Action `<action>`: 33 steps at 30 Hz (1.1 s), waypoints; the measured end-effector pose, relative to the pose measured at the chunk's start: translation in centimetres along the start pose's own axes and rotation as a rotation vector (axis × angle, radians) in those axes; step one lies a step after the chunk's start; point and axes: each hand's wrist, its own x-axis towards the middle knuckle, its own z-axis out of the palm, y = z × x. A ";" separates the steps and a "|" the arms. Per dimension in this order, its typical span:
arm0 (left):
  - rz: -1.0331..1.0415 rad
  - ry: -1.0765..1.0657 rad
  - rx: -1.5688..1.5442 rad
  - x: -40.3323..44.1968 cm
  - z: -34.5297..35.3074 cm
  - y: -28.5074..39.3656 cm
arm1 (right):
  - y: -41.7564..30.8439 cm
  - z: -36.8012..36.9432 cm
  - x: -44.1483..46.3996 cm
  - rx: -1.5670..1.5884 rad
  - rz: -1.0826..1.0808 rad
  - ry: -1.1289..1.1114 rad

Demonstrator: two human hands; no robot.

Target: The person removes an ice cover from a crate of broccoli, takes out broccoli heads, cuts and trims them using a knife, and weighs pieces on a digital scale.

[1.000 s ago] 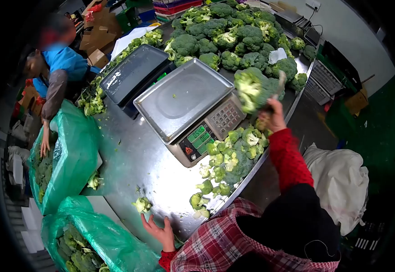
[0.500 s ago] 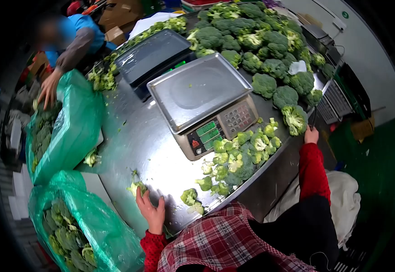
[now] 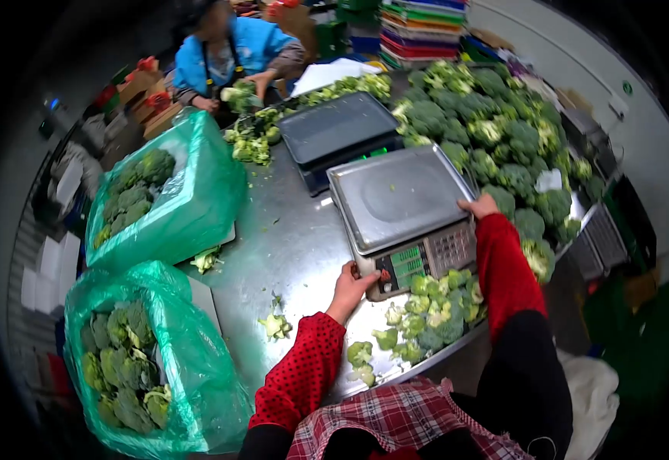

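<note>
A silver-topped weighing scale (image 3: 403, 195) stands on the metal table, its green digits lit and its pan bearing only small crumbs. My left hand (image 3: 352, 290) grips its near left corner, thumb at the front panel beside the display. At the right side my right hand (image 3: 482, 205) is closed on the scale's edge, just under the pan rim; a thin dark line by the fingers is too small to name. Cut broccoli florets (image 3: 434, 314) lie in front of the scale, against the table's near edge. A trimmed broccoli piece (image 3: 275, 326) rests left of my left forearm.
A second, dark scale (image 3: 338, 130) stands behind. Whole broccoli heads (image 3: 495, 123) are heaped at the back right. Two green bag-lined boxes (image 3: 223, 172), (image 3: 204, 383) hold broccoli at left. Across the table a co-worker in blue (image 3: 231, 57) handles a broccoli head (image 3: 240, 96).
My left hand has left the trimmed piece for the scale's near corner. My right hand has come from the table's right edge to the scale. The co-worker's hand has withdrawn from the bag.
</note>
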 end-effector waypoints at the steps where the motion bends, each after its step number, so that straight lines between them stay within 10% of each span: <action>1: -0.011 0.022 -0.073 0.4 0.0 0.2 | -0.6 -0.1 -0.7 0.127 0.029 -0.030; 12: -0.256 0.267 -0.044 -2.5 -6.7 0.3 | -10.2 1.3 -7.1 0.239 -0.015 -0.278; 15: 0.118 0.352 0.510 1.2 -13.9 -9.9 | -11.5 5.3 -7.2 0.100 -0.218 -0.095; 18: -0.174 0.287 -0.013 -1.3 -13.1 -3.0 | -13.9 5.0 -7.1 0.134 -0.123 -0.322; 21: 0.215 0.595 0.573 -6.8 -10.5 -2.6 | -15.3 3.3 -12.2 0.373 -0.254 -0.137; 24: 0.297 0.358 0.791 -14.9 -7.6 -2.6 | -17.5 1.0 -22.6 0.818 -0.010 -0.490; 26: -0.027 -0.002 0.825 -17.7 -4.9 -3.1 | -15.9 4.7 -28.2 0.886 0.186 -0.704; 33: 0.105 -0.146 0.435 -14.4 0.4 -7.1 | -13.9 0.0 -29.4 0.702 0.227 -0.656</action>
